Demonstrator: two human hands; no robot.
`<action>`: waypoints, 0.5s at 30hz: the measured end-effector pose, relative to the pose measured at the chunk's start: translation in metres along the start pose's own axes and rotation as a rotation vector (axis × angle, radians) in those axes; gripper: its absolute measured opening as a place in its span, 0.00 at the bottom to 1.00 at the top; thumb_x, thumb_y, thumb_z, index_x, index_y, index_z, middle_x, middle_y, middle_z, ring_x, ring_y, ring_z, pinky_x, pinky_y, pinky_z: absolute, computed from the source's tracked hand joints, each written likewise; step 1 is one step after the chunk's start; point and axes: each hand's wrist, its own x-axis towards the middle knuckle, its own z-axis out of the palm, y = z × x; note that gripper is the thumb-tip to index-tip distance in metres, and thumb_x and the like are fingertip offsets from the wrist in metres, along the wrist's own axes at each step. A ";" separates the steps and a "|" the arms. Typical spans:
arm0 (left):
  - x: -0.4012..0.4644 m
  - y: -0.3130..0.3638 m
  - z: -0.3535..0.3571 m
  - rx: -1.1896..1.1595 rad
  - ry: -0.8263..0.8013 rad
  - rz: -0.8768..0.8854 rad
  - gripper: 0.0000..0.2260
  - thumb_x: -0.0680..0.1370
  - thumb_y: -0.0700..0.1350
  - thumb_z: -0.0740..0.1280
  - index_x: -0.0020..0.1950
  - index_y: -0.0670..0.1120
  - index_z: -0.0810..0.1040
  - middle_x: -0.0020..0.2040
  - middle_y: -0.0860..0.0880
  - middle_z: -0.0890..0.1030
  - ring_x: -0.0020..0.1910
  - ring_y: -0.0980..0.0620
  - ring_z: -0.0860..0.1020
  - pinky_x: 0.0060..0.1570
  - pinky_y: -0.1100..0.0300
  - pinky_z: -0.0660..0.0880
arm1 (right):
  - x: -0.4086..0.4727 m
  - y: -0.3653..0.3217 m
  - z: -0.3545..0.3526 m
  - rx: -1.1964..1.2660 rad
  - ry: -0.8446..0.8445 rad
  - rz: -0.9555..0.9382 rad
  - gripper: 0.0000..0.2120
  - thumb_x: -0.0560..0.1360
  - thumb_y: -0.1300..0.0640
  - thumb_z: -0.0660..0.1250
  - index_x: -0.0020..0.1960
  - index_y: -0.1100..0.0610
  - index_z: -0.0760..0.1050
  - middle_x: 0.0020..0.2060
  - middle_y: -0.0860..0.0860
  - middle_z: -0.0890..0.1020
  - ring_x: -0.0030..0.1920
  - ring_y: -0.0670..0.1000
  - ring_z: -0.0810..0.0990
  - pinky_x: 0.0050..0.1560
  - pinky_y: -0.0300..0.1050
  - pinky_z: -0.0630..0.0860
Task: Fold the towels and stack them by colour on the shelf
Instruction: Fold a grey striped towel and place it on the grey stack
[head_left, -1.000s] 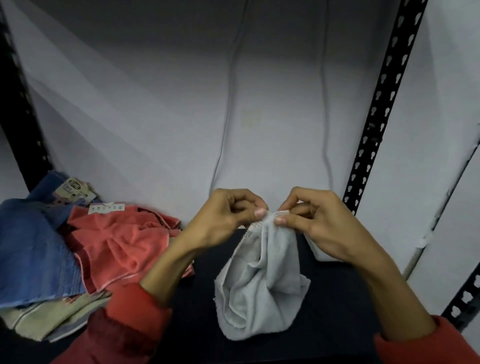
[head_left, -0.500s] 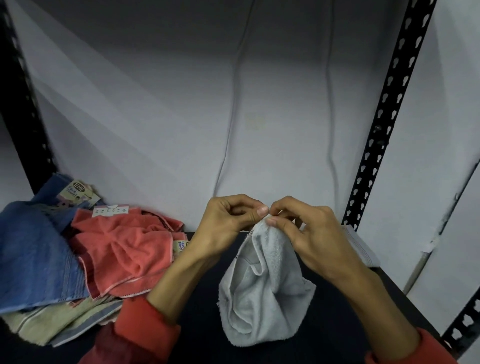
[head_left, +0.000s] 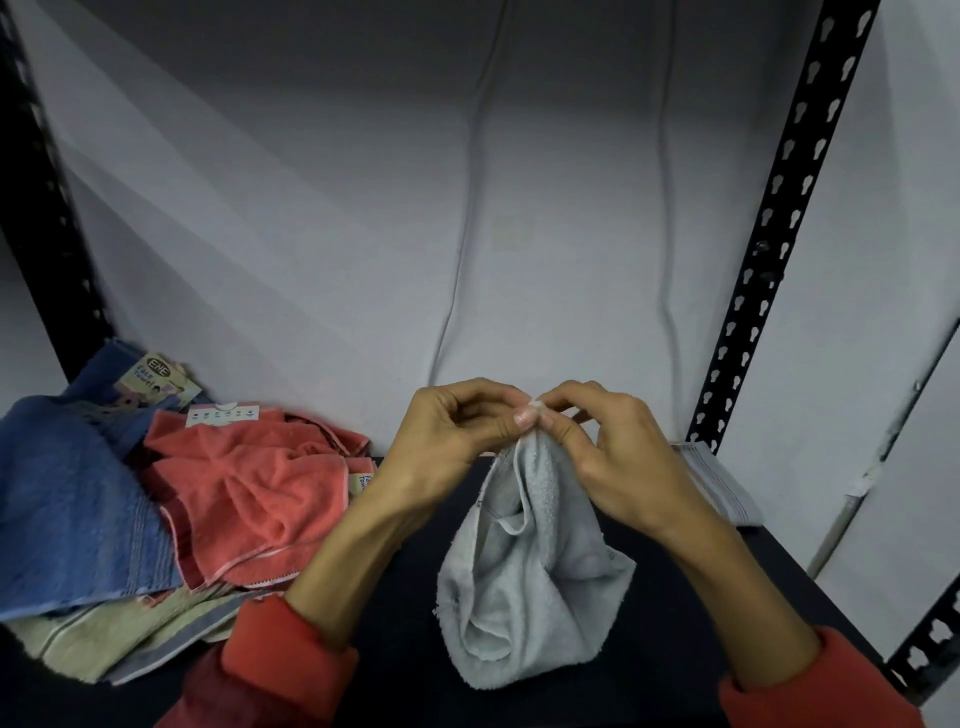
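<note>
A light grey towel (head_left: 530, 587) hangs bunched above the dark shelf board (head_left: 395, 670). My left hand (head_left: 457, 441) and my right hand (head_left: 608, 452) both pinch its top edge, fingertips touching at one spot. On the left of the shelf lies a loose heap: a blue towel (head_left: 62, 509), a coral red towel (head_left: 244, 499) and a pale green striped towel (head_left: 104, 639) underneath. A folded grey-white towel (head_left: 722, 488) lies at the back right, partly hidden by my right hand.
Black perforated uprights stand at the back right (head_left: 779, 223) and back left (head_left: 36, 208). A white wall with two thin cables (head_left: 462, 260) closes the back. Paper labels (head_left: 156, 379) stick out of the heap.
My hands have drawn together until the fingertips meet on the grey towel's top edge. The view has shifted, showing more of the folded towel at the back right.
</note>
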 end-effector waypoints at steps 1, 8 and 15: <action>0.000 0.000 -0.001 0.048 -0.001 0.032 0.11 0.74 0.37 0.75 0.56 0.39 0.84 0.48 0.40 0.86 0.49 0.45 0.85 0.54 0.57 0.81 | 0.003 0.001 0.000 0.007 0.018 0.019 0.06 0.81 0.53 0.66 0.52 0.52 0.82 0.46 0.42 0.84 0.51 0.41 0.80 0.53 0.38 0.75; -0.006 -0.009 -0.022 0.730 0.050 0.141 0.19 0.75 0.36 0.70 0.59 0.58 0.79 0.45 0.55 0.84 0.41 0.57 0.83 0.45 0.61 0.80 | 0.029 0.009 -0.006 -0.006 0.147 0.051 0.08 0.81 0.54 0.66 0.48 0.56 0.80 0.41 0.44 0.83 0.45 0.40 0.80 0.47 0.32 0.75; -0.015 -0.024 -0.049 0.867 0.090 0.057 0.18 0.71 0.32 0.63 0.47 0.55 0.68 0.39 0.52 0.82 0.29 0.55 0.76 0.30 0.63 0.72 | 0.043 0.018 -0.016 -0.006 0.173 0.070 0.09 0.82 0.53 0.64 0.48 0.57 0.76 0.40 0.52 0.80 0.41 0.48 0.77 0.42 0.42 0.75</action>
